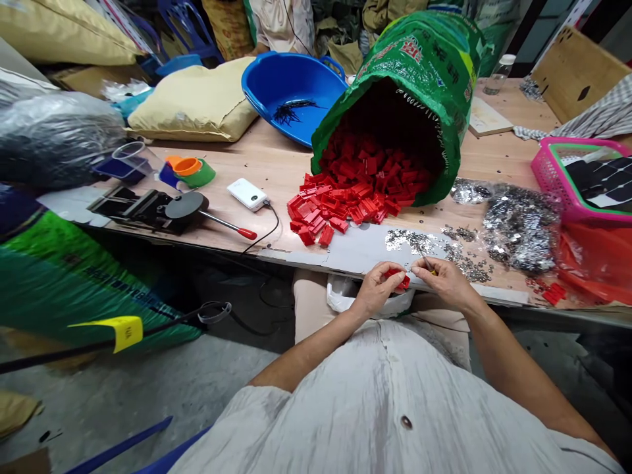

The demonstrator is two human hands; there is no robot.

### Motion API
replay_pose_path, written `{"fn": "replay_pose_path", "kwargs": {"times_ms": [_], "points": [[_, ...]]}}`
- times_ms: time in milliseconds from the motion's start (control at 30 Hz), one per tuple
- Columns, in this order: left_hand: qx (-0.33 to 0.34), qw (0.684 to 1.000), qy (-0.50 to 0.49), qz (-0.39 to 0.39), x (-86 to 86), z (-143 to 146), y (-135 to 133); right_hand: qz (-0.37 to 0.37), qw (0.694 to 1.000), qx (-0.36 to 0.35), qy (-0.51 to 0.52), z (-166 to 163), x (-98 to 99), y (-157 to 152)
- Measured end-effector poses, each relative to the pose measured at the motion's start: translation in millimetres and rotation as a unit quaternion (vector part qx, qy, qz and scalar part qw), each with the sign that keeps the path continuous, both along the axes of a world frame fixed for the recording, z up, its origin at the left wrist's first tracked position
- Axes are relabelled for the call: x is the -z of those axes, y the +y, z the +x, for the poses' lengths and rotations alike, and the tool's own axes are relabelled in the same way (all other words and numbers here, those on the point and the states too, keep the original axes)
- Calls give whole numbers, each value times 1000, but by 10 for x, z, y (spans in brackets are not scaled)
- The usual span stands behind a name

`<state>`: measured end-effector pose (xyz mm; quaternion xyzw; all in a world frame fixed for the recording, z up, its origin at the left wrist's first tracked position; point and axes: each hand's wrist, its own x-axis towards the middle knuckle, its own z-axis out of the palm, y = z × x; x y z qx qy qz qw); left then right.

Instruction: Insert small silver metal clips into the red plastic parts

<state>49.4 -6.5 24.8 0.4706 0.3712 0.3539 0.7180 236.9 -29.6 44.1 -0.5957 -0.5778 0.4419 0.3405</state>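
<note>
My left hand (376, 289) is closed on a small red plastic part (403, 282) at the table's front edge. Close beside it, my right hand (448, 284) pinches a thin tool (427, 263) with a bit of yellow at its lower end; its exact kind is too small to tell. Small flat silver metal pieces (409, 241) lie scattered on a grey sheet (348, 250) just beyond my hands. A heap of red plastic parts (353, 197) spills from a green woven sack (395, 62) lying on its side. Beneath my hands, a white plastic bag (340, 299) rests on my lap.
Right of my hands lie a clear bag of metal pieces (521, 227) and a pink basket (548, 174). Leftward are a white power bank (247, 194) with a cable and a black device with a red-tipped lever (227, 225). A blue basin (296, 85) stands behind.
</note>
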Motion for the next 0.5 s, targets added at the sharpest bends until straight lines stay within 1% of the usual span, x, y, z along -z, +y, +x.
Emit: {"fn": "replay_pose_path", "kwargs": {"times_ms": [133,267,400,500], "points": [[-5,995,52,80,37,30,12,22,998,-17,-56,-57,-43,-50],[-6,984,102,149,87,31,23,89,987,-18,-131,-111,-126,-89],[-6,981,108,160,122,41,21,134,976,-17,-172,-150,-166,-113],[-4,990,83,117,118,53,11,151,970,-22,-191,-159,-147,-130]]}}
